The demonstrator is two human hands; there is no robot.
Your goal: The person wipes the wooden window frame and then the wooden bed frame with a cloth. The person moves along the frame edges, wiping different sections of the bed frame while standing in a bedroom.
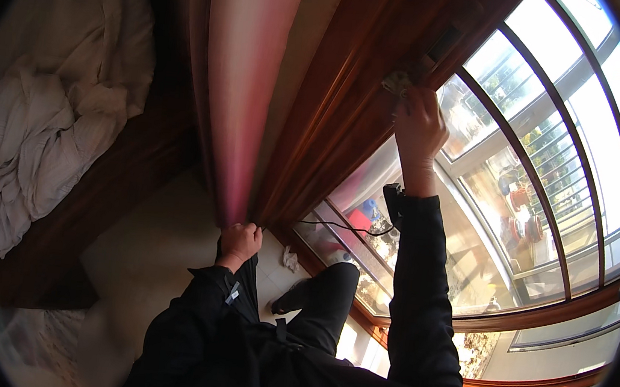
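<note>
My right hand [420, 126] is raised to the brown wooden door frame [361, 70], at the upper right. Its fingers are closed on a small pale cloth [396, 82], which lies against the wood. Lower down and to the left, my left hand [242, 244] is closed at the bottom of a pink curtain [242, 88]. The curtain narrows into that fist, and dark fabric sits just beneath it. A black cord with a small dark box [394, 202] hangs beside my right forearm.
Glass panes with dark bars [531, 171] fill the right side, with bright light behind them. Rumpled whitish bedding [43, 143] lies at the left over a dark wooden edge. A crumpled white tissue [290, 259] is on the tiled floor near my foot.
</note>
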